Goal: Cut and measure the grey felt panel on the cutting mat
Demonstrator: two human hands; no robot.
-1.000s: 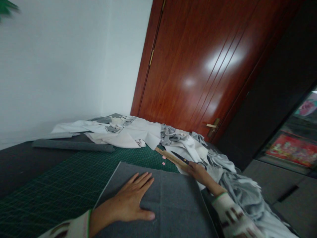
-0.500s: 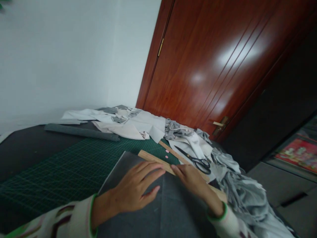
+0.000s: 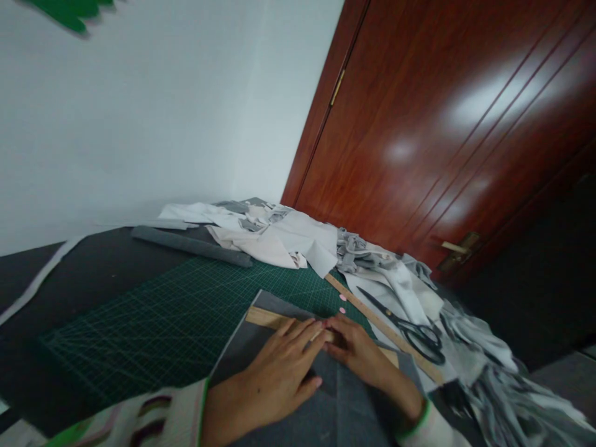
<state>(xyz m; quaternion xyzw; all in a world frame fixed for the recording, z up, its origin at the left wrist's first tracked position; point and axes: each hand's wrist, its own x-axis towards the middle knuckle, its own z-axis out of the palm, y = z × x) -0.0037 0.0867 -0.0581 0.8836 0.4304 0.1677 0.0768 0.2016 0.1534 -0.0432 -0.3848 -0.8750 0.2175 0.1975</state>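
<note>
A piece of dark grey fabric (image 3: pixel 358 413) lies in front of me, its far part over a green cutting mat (image 3: pixel 158 329). Across the fabric, just inside its far edge, runs a flat wooden ruler (image 3: pixel 264 317). My left hand (image 3: pixel 282 379) rests with stretched fingers over the ruler's middle, thumb apart. My right hand (image 3: pixel 363 352) meets it at the fingertips, with bent fingers closed around the ruler. Both hands hide the middle of the ruler.
Black-handled scissors (image 3: pixel 410 329) and a second wooden ruler (image 3: pixel 363 301) lie to the right. Two small pink discs (image 3: pixel 343 304) are on the mat. A rolled grey fabric (image 3: pixel 190 245) lies behind. Scraps of white cloth (image 3: pixel 298 239) and grey cloth (image 3: pixel 521 397) line the far and right sides.
The ruler has shifted from the fabric's far edge inward onto the fabric. My left hand has lowered onto it, and the hands have come together. The view has turned left.
</note>
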